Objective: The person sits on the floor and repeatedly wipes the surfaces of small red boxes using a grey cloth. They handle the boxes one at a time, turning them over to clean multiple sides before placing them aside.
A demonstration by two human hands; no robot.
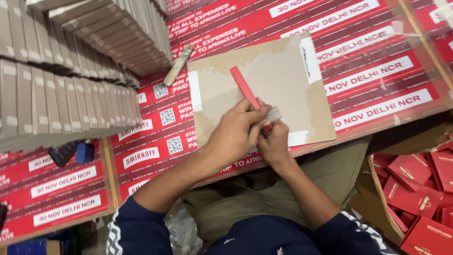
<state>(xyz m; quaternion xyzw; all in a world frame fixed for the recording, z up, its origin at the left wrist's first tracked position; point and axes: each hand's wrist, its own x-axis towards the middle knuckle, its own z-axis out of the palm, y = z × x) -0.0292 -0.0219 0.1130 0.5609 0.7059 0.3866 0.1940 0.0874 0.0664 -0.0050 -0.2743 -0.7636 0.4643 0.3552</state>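
Both hands meet at the near edge of a flat brown cardboard sheet (264, 89) lying on the red printed worktop (377, 71). The left hand (233, 134) and right hand (273, 141) are pressed together, clamped on the near end of a long, narrow red cardboard strip (243, 87), which points away toward 11 o'clock. A pale ribbed piece (273, 113) juts from the grip; what it is I cannot tell. The strip looks light, thin and easily creased, so best pinched at its ends. At 9 o'clock stand rows of grey-brown flattened boards (61, 104); at 4 o'clock, red boxes (417, 193).
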